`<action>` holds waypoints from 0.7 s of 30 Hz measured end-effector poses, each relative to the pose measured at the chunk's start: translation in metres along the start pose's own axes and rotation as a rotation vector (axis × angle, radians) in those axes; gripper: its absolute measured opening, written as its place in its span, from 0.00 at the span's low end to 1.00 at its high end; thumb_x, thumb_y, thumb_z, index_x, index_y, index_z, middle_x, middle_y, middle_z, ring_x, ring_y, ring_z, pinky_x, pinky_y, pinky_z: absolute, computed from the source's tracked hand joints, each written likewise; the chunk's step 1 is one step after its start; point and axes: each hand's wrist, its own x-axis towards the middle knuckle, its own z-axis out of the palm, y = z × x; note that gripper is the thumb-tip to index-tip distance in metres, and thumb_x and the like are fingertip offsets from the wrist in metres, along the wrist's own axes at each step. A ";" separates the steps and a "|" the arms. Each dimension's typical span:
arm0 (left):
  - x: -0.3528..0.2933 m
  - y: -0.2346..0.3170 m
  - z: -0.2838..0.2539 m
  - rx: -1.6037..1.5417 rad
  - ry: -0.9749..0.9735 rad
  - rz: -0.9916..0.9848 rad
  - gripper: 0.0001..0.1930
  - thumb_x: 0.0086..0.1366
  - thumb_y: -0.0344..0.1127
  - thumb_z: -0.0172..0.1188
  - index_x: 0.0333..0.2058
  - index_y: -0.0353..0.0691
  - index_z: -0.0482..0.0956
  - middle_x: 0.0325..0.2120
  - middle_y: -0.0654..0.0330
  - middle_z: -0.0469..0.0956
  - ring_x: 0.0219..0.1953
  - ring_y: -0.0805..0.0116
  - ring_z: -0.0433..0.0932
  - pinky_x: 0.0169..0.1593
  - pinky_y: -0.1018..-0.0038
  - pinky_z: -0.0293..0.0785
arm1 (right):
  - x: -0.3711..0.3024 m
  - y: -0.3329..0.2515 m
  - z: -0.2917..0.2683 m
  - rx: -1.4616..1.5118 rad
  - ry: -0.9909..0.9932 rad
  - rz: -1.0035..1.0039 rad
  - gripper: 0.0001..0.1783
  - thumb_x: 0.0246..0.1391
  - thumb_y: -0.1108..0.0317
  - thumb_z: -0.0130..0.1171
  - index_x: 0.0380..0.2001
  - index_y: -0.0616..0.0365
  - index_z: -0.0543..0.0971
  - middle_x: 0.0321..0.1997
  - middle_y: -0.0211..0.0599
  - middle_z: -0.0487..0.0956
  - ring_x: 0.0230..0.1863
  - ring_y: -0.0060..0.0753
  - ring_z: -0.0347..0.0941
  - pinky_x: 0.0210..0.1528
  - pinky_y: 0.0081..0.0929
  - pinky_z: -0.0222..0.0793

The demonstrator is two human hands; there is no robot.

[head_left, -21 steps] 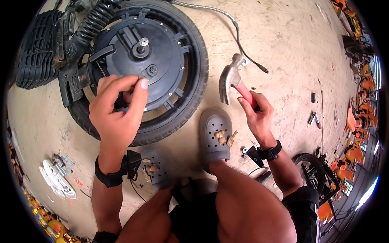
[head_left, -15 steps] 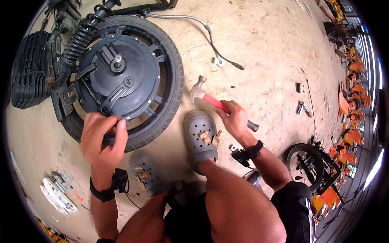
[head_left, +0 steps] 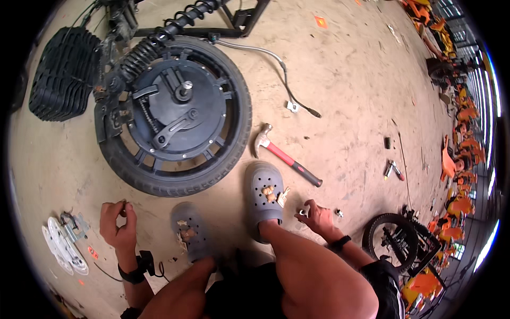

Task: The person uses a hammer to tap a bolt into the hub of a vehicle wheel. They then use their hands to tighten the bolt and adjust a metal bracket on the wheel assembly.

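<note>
Head view: hammer (head_left: 282, 154) on the floor (head_left: 348, 122)

It lies beside the black wheel (head_left: 172, 114). The left hand (head_left: 117, 223) pinches a small dark piece (head_left: 124, 201) between its fingers. The right hand (head_left: 317, 219) bends its fingers by a small metal part (head_left: 302, 212); whether they grip it, I cannot tell.

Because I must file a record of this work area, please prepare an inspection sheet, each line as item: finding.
Surface: tan floor with small dark marks.
Work things: large wheel with dark hub; hammer on the floor, apart from both hands.
Clutter: white discs at left; black cylinder at right.
Hands: left hand appears to pinch a small dark piece; right hand is at a small light piece, grip unclear.
Cables: sheathed cable beside the large wheel, loose end on the floor.
Surroundings: orange items along the right edge.
</note>
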 end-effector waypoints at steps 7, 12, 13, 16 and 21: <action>0.039 0.020 0.023 -0.123 0.034 0.178 0.12 0.58 0.16 0.64 0.41 0.32 0.78 0.29 0.54 0.81 0.25 0.60 0.75 0.30 0.68 0.70 | 0.015 -0.038 -0.057 0.288 0.015 -0.032 0.17 0.54 0.63 0.73 0.40 0.60 0.78 0.29 0.43 0.86 0.29 0.34 0.86 0.36 0.31 0.80; 0.066 0.033 0.060 -0.227 -0.032 0.373 0.10 0.62 0.18 0.60 0.43 0.30 0.76 0.30 0.51 0.82 0.24 0.58 0.74 0.30 0.66 0.69 | 0.094 -0.158 -0.171 0.722 0.211 -0.372 0.16 0.57 0.72 0.72 0.43 0.64 0.76 0.37 0.34 0.84 0.39 0.22 0.79 0.46 0.24 0.75; 0.069 0.032 0.067 -0.223 -0.039 0.399 0.10 0.62 0.18 0.60 0.43 0.30 0.76 0.30 0.51 0.82 0.23 0.58 0.74 0.29 0.66 0.68 | 0.107 -0.175 -0.185 0.793 0.171 -0.415 0.15 0.59 0.74 0.70 0.44 0.63 0.75 0.40 0.34 0.84 0.42 0.21 0.79 0.49 0.23 0.74; 0.070 0.022 0.084 -0.159 -0.012 0.401 0.11 0.63 0.24 0.65 0.44 0.32 0.77 0.27 0.56 0.81 0.23 0.58 0.75 0.29 0.66 0.69 | 0.134 -0.237 -0.210 1.146 0.137 -0.437 0.11 0.66 0.76 0.59 0.50 0.62 0.75 0.47 0.39 0.84 0.46 0.23 0.77 0.51 0.27 0.73; 0.066 0.021 0.092 -0.098 0.001 0.310 0.10 0.63 0.27 0.66 0.42 0.33 0.80 0.25 0.59 0.80 0.22 0.61 0.74 0.28 0.67 0.67 | 0.166 -0.306 -0.200 1.359 0.156 -0.650 0.11 0.64 0.78 0.63 0.48 0.62 0.76 0.52 0.43 0.84 0.44 0.20 0.76 0.50 0.20 0.72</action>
